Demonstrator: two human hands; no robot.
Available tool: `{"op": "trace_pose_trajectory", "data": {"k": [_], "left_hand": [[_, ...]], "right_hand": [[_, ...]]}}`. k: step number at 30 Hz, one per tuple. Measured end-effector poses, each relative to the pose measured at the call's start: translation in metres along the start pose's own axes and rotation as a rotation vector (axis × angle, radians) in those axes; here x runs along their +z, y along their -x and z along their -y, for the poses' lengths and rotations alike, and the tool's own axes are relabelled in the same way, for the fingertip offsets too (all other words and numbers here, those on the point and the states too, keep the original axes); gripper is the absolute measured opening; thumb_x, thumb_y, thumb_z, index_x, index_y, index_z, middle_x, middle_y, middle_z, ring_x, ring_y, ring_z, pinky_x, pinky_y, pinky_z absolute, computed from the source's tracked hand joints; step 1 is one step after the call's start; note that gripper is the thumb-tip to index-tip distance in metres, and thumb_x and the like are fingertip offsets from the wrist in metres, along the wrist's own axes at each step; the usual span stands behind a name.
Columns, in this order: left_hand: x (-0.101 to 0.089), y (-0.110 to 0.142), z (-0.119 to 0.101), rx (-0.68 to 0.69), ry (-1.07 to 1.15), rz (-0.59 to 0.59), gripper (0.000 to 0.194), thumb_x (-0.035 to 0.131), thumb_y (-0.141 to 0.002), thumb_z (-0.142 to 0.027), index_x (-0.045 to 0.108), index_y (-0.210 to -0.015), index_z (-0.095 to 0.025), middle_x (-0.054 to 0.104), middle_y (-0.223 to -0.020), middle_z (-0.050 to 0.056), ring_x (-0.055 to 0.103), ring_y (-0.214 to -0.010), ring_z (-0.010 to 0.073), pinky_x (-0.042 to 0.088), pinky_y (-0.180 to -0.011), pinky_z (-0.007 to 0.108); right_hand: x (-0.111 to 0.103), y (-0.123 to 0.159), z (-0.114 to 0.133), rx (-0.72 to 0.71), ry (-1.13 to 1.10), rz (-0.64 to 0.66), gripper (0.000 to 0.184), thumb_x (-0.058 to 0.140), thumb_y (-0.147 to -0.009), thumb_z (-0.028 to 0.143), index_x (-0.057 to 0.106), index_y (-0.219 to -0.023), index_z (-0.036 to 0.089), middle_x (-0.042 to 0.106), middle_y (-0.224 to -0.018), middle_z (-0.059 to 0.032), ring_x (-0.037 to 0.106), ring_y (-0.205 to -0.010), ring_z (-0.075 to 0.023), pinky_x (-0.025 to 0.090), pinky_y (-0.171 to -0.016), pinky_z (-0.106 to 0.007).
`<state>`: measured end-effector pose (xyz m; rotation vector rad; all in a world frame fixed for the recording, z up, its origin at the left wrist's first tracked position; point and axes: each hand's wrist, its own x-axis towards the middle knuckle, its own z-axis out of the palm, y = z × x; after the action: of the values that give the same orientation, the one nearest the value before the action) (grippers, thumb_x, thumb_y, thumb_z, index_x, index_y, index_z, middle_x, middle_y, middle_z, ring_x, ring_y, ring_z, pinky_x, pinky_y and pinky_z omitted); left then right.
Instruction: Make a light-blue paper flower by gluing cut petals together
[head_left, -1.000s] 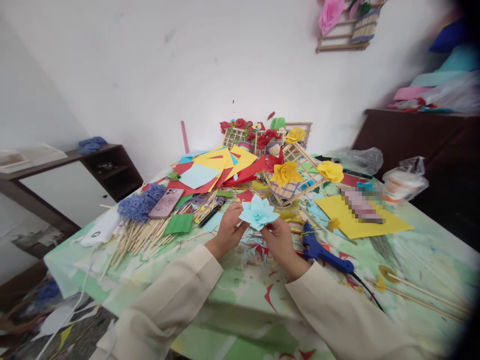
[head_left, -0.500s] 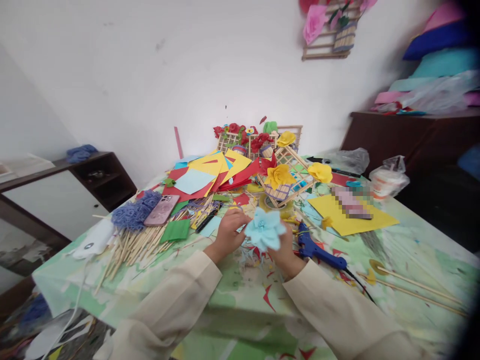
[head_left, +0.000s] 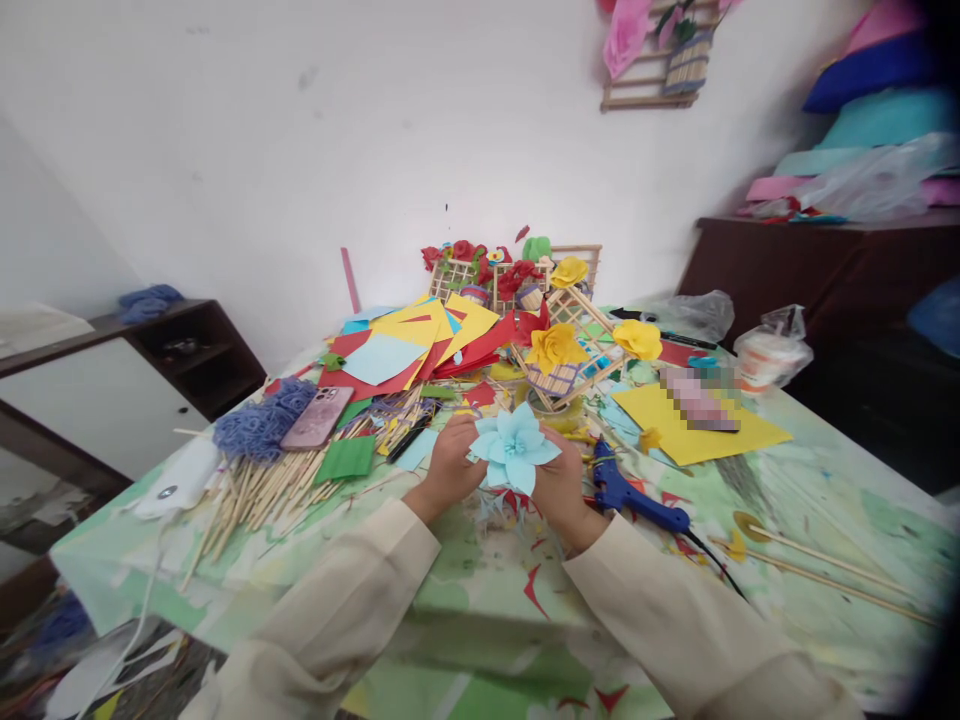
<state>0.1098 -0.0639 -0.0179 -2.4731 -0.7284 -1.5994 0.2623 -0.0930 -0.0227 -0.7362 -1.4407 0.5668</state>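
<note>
A light blue paper flower (head_left: 516, 450) with pointed petals faces up between my two hands, above the middle of the table. My left hand (head_left: 451, 462) grips its left side, the fingers curled in at the petals. On the other side my right hand (head_left: 564, 490) holds it too, with the fingertips partly hidden behind the petals. Just right of that hand lies a blue glue gun (head_left: 637, 500) with a black cord. Red and pale blue paper scraps (head_left: 510, 505) are scattered on the cloth below the flower.
Bamboo sticks (head_left: 262, 500), purple-blue yarn (head_left: 266, 420) and a pink phone (head_left: 318, 418) lie at left. Coloured paper sheets (head_left: 382, 358) cover the back. Stick frames with yellow flowers (head_left: 556, 348) stand behind my hands. A yellow sheet (head_left: 697, 440) and a wrapped cup (head_left: 769, 360) are at right.
The blue flower has shifted slightly left and up and turned, so its face now shows more squarely. Both hands stay on it. The whole view has moved a little.
</note>
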Motion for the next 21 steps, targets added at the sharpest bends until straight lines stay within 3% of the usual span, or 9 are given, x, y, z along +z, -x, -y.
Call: {"op": "trace_pose_trajectory", "data": {"k": [6, 14, 18, 21], "left_hand": [[0.002, 0.002, 0.002, -0.035, -0.019, -0.005, 0.008, 0.058, -0.074, -0.026, 0.057, -0.068, -0.02, 0.064, -0.068, 0.005, 0.06, -0.069, 0.019, 0.049, -0.068, 0.035], [0.001, 0.003, 0.002, -0.023, -0.093, -0.016, 0.005, 0.06, -0.07, -0.02, 0.057, -0.074, -0.02, 0.065, -0.075, 0.006, 0.061, -0.075, 0.0193, 0.05, -0.073, 0.036], [-0.007, -0.003, -0.014, 0.003, 0.027, -0.062, 0.015, 0.059, -0.073, -0.009, 0.048, -0.068, -0.019, 0.061, -0.065, 0.0, 0.058, -0.065, 0.0136, 0.048, -0.075, 0.035], [-0.019, -0.011, -0.038, 0.111, 0.13, -0.065, 0.017, 0.06, -0.074, -0.01, 0.055, -0.088, -0.019, 0.065, -0.072, 0.002, 0.06, -0.068, 0.0153, 0.047, -0.07, 0.036]], "right_hand": [[0.001, 0.001, -0.001, 0.045, -0.006, 0.017, 0.015, 0.063, -0.071, 0.024, 0.057, -0.058, 0.019, 0.054, -0.061, 0.0014, 0.048, -0.059, -0.0127, 0.044, -0.059, -0.026], [0.0, 0.001, -0.006, 0.101, -0.025, -0.034, 0.007, 0.065, -0.068, 0.022, 0.062, -0.063, 0.018, 0.059, -0.063, 0.0003, 0.052, -0.061, -0.0138, 0.046, -0.06, -0.027], [0.0, -0.006, -0.002, 0.154, -0.028, -0.158, 0.006, 0.065, -0.067, 0.021, 0.067, -0.072, 0.018, 0.065, -0.068, -0.0007, 0.055, -0.063, -0.0142, 0.048, -0.063, -0.028], [-0.001, -0.01, 0.0, 0.186, -0.065, -0.197, 0.013, 0.064, -0.068, 0.019, 0.069, -0.08, 0.017, 0.069, -0.075, -0.0023, 0.059, -0.068, -0.0155, 0.05, -0.067, -0.029]]}}
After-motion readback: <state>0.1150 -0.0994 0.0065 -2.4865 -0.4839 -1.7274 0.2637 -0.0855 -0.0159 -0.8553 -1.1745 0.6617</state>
